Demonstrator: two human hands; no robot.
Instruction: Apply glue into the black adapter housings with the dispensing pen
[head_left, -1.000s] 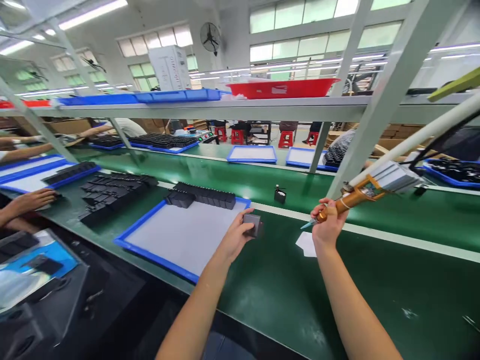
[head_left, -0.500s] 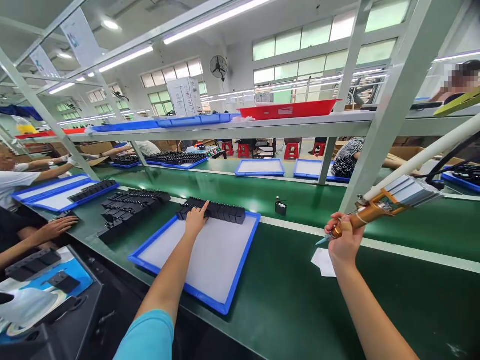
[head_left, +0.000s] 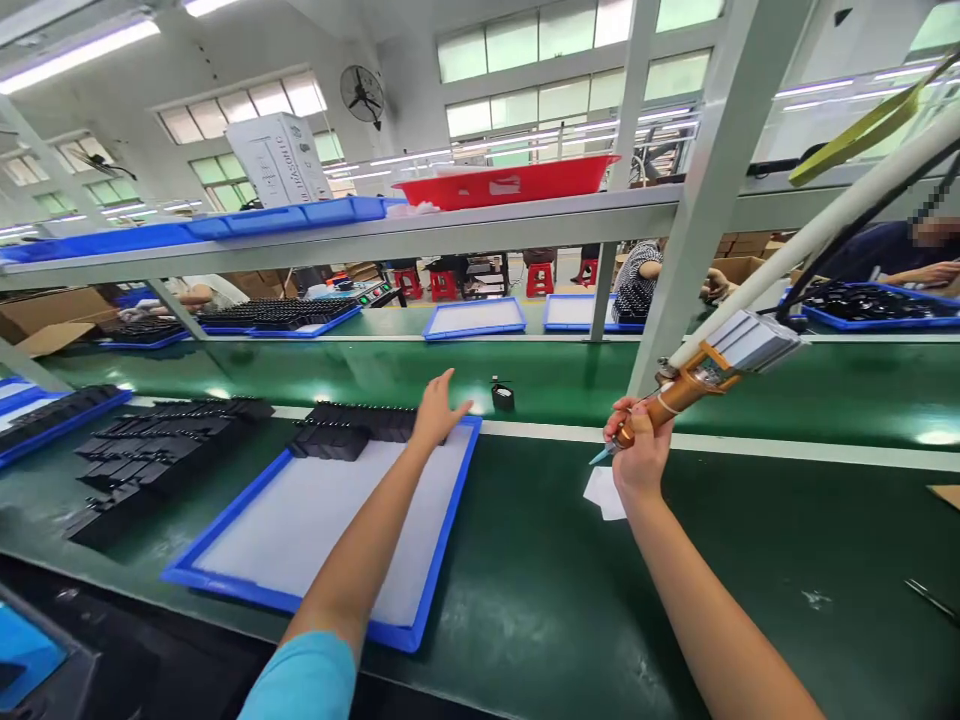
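My left hand (head_left: pixel 436 410) reaches forward with fingers stretched out, empty, over the far right corner of a blue-rimmed white tray (head_left: pixel 450 520). A row of small black blocks (head_left: pixel 352 432) lies along the tray's far edge, just left of that hand. A single small black part (head_left: pixel 502 396) stands on the green belt (head_left: pixel 787 400) a little beyond and to the right of my fingers. My right hand (head_left: pixel 637 455) is closed around an orange-handled dispensing tool (head_left: pixel 679 392) with a blue tip, fed by a white hose. A white paper scrap (head_left: pixel 604 492) lies below the tip.
A pile of black parts (head_left: pixel 150 450) lies left of the tray, and another blue tray (head_left: pixel 45 415) further left. Grey frame posts (head_left: pixel 690 200) rise behind the belt. A shelf above carries a red bin (head_left: pixel 510 185) and blue trays. Other people work across the line.
My left hand held a black block, set it in the row on the tray, then lifted off and moved right toward the lone part. My right hand kept its hold on the tool.
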